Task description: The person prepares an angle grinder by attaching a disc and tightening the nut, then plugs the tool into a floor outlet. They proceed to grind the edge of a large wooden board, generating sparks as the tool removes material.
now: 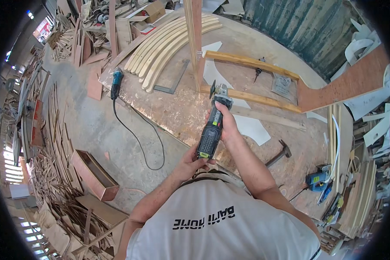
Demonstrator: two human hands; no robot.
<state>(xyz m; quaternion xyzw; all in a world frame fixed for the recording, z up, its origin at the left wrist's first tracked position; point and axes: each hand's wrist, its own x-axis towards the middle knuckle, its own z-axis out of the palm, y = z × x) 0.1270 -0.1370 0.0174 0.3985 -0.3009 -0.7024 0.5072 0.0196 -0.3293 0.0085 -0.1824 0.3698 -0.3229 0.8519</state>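
plainly, black-and-green cordless angle grinder [209,132]: in both hands, over the near edge of the scuffed brown wooden worktable [173,113].
left hand [189,165]: curled round the battery end, probably to carry its weight.
right hand [226,123]: wrapped about the body, thumb on top, seemingly to steady it clear of the thin dark disc [212,89].
head: points forward, toward the honey-coloured wooden frame [252,100], disc leftward.
long axis: slants away and slightly right.
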